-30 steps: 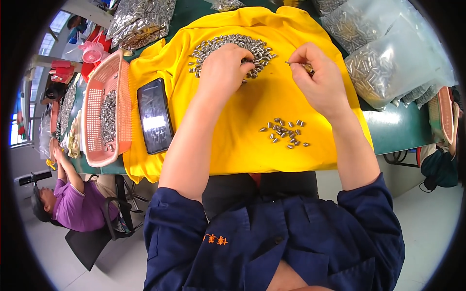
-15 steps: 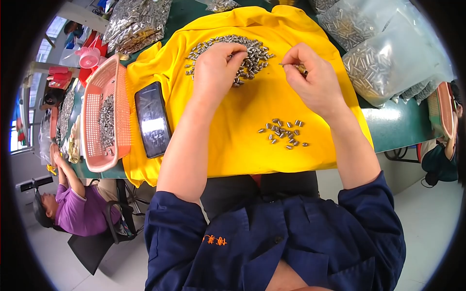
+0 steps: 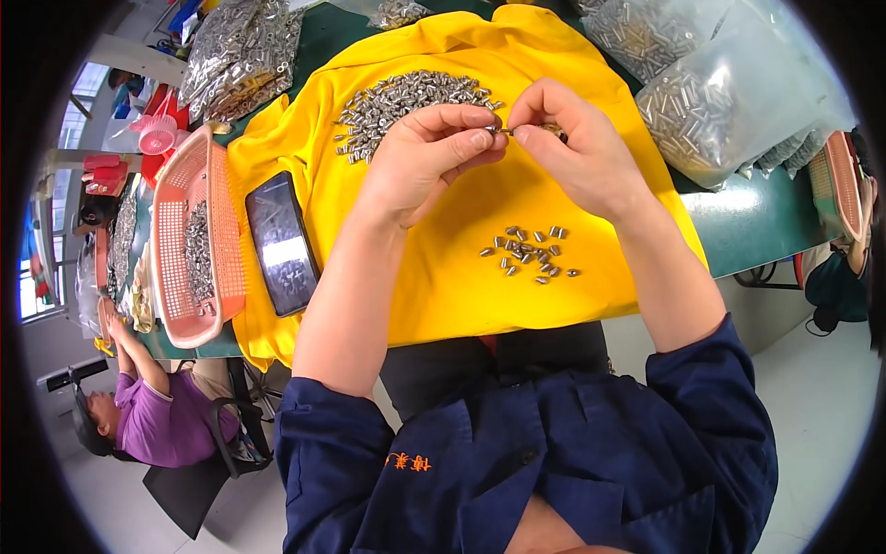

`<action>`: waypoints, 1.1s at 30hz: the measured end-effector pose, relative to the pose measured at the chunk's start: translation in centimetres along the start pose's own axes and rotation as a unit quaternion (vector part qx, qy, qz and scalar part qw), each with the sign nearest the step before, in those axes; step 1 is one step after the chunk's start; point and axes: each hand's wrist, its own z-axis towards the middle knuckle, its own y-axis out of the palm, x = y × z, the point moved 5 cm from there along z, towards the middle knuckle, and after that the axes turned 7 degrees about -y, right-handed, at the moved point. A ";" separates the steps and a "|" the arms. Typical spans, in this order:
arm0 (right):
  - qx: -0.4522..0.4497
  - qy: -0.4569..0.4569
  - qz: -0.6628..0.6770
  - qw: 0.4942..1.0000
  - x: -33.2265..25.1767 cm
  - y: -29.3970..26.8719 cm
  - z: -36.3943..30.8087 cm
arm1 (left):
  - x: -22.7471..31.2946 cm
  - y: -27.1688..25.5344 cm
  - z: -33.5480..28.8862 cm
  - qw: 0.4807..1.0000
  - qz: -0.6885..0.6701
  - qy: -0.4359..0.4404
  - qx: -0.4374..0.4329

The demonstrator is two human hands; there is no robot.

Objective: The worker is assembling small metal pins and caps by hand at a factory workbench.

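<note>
Over the yellow cloth, my two hands meet fingertip to fingertip. My left hand pinches a small metal piece, mostly covered by the thumb and fingers. From the thumb and forefinger of my right hand a thin dark pin points at that piece; whether it enters it I cannot tell. Something brass-coloured shows partly inside the right hand's curled fingers. Behind my left hand lies a large pile of small metal cylinders. A smaller group of similar metal pieces is scattered nearer me.
A black phone and a pink basket with metal parts are at left. Clear bags of metal parts stand back left and right. A co-worker in purple sits far left; another person is at the far right.
My left hand has come away from the large pile towards me and to the right, now holding a small metal piece. My right hand has moved left to meet it.
</note>
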 end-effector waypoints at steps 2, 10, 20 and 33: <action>0.000 -0.006 -0.011 1.000 -0.2 0.0 -0.1 | -0.1 0.1 0.1 1.000 0.002 0.002 -0.008; -0.020 -0.036 -0.115 0.993 -0.8 0.2 -0.2 | 0.0 0.0 0.0 0.994 0.106 0.020 0.035; 0.000 -0.026 -0.024 0.999 0.0 0.2 -0.2 | 0.0 0.8 -0.2 0.996 0.068 0.032 0.038; 0.011 -0.029 -0.059 0.998 0.0 0.0 -0.2 | 1.1 0.7 -0.6 0.931 0.340 0.096 0.092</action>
